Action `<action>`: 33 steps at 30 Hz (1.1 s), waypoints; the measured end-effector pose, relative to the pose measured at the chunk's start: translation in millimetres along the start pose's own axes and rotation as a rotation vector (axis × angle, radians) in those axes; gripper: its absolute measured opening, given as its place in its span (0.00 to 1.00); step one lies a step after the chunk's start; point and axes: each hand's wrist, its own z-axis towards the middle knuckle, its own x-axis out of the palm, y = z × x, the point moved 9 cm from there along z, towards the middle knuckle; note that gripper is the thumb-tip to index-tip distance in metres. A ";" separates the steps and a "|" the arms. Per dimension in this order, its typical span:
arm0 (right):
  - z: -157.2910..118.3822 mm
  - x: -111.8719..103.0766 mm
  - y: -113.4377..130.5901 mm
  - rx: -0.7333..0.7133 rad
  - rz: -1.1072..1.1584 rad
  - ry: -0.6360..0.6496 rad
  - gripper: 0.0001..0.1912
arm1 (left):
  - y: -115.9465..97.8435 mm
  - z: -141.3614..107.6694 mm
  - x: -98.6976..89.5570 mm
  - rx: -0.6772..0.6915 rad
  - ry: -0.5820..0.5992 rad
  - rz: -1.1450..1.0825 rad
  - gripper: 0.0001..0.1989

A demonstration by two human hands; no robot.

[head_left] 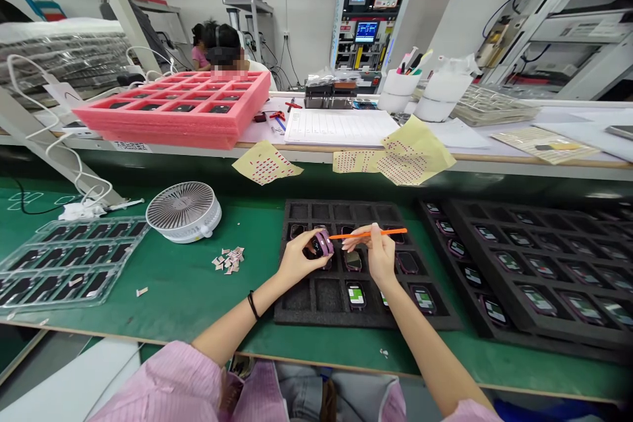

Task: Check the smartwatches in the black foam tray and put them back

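Over a black foam tray (329,313) my left hand (299,260) grips a small purple-edged watch-like device (324,244) between thumb and fingers. My right hand (380,254) pinches a thin orange stick (395,231), whose left end meets or nearly meets the device's purple side. Several similar devices lie in the tray's compartments, such as one with a lit green and white screen (356,295) in the front row. Some compartments at the back and front left hold nothing. My right hand partly covers another device.
Round white fan (184,211) and small paper scraps (229,260) lie left, beyond them a clear plastic tray (111,270). More foam trays (524,316) are stacked right. A shelf (316,150) behind carries pink foam trays (168,128) and papers. A person (227,46) sits beyond.
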 end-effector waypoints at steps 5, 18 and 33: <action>-0.8 -0.8 3.1 -0.037 -0.062 -0.010 0.26 | 0.8 -0.2 0.8 -0.003 0.010 0.022 0.24; -5.7 6.4 18.6 -0.193 -0.269 -0.010 0.25 | -0.9 -0.1 1.7 0.010 0.019 0.033 0.23; -5.1 16.2 13.3 -0.087 -0.127 0.053 0.24 | -6.3 -1.1 6.0 0.048 0.059 0.085 0.25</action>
